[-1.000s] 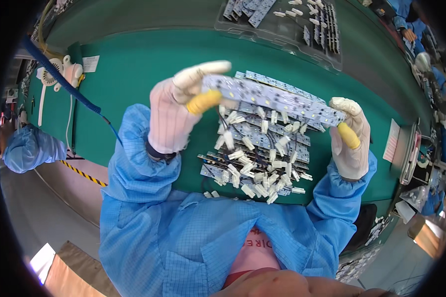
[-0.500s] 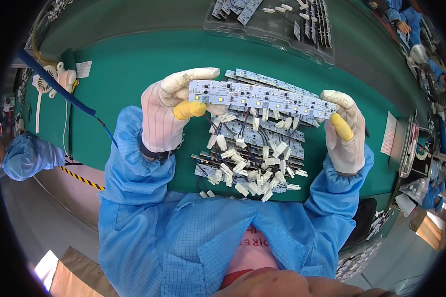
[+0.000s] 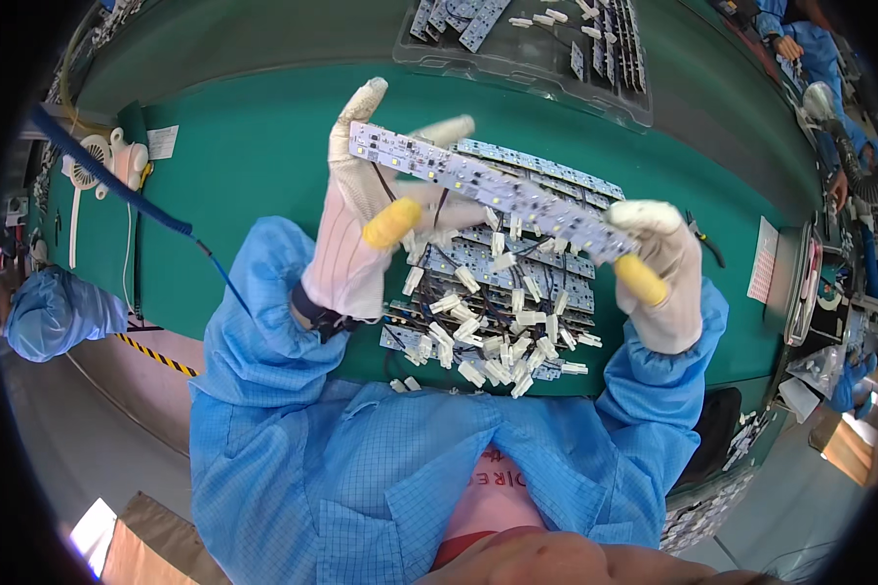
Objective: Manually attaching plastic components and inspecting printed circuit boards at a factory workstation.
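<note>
The long narrow white LED circuit strip [image 3: 488, 185] was held in the air above the green work mat [image 3: 254, 156], slanting from upper left down to lower right between both hands. The left hand [image 3: 366, 229], in a white glove with a yellow thumb cot, gripped the strip's upper left end: the forefinger stood straight up behind the end, the other fingers lay spread along the strip's far side, and the thumb pressed in from the near side. The right hand [image 3: 658, 273], gloved the same way with a yellow cot on the thumb, pinched the lower right end, its fingers curled together over the top edge and the thumb beneath. Thin dark wires hung from the strip beside the left thumb.

Directly beneath the fingers of both hands lay a heap of similar LED strips with white plastic connectors [image 3: 488, 312], resting on the mat. Beyond the fingertips, at the far edge of the mat, stood a clear plastic tray [image 3: 527, 58] holding more boards. Well to the left of the left hand, a blue coiled cord [image 3: 137, 200] crossed the mat near a small white fan [image 3: 102, 161].
</note>
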A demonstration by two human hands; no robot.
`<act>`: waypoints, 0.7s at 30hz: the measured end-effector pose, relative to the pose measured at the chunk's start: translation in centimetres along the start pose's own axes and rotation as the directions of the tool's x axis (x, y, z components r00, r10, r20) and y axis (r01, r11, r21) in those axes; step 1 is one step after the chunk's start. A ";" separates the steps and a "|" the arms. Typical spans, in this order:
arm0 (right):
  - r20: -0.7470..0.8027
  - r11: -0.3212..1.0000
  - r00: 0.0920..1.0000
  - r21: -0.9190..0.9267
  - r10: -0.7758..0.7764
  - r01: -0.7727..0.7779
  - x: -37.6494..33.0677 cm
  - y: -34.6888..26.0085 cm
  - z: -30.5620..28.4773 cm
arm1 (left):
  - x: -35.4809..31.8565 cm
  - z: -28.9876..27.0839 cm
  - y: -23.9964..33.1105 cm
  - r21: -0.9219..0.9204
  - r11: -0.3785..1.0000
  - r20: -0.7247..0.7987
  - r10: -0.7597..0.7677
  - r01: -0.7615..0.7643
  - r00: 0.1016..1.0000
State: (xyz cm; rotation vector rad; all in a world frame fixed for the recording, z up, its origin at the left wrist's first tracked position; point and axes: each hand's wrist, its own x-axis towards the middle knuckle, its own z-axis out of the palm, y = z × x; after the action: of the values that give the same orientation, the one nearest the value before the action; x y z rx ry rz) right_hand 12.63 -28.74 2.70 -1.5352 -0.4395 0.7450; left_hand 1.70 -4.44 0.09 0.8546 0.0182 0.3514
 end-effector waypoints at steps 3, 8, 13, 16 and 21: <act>0.090 0.972 0.987 -0.183 -0.131 0.146 -0.6 1.0 0.0 | 0.3 -1.3 -0.4 0.137 0.989 -0.101 -0.042 0.056 0.994; -0.097 0.151 0.896 -0.988 -0.433 -0.034 -1.8 3.5 -9.3 | -0.2 -2.8 -0.3 0.321 0.947 -0.146 0.019 0.029 0.989; -0.450 0.074 0.824 -0.888 -0.343 -0.454 -3.5 7.9 -11.6 | -0.1 -2.5 0.3 0.319 0.947 -0.132 0.002 0.040 0.991; -0.273 0.396 0.849 -0.914 -0.452 -0.083 -2.0 6.0 -9.3 | -0.1 -1.3 0.6 0.222 0.972 -0.128 -0.044 0.072 0.991; 0.098 0.658 0.933 -0.684 -0.346 0.316 0.4 -1.6 0.6 | -1.0 -1.0 0.2 0.165 0.985 -0.126 -0.017 0.038 0.992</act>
State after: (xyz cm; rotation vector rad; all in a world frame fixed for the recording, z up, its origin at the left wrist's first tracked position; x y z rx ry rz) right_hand 12.73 -27.88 4.20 -2.0810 -1.0297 0.2434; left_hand 0.57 -3.88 -0.48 0.9967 0.1777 0.3804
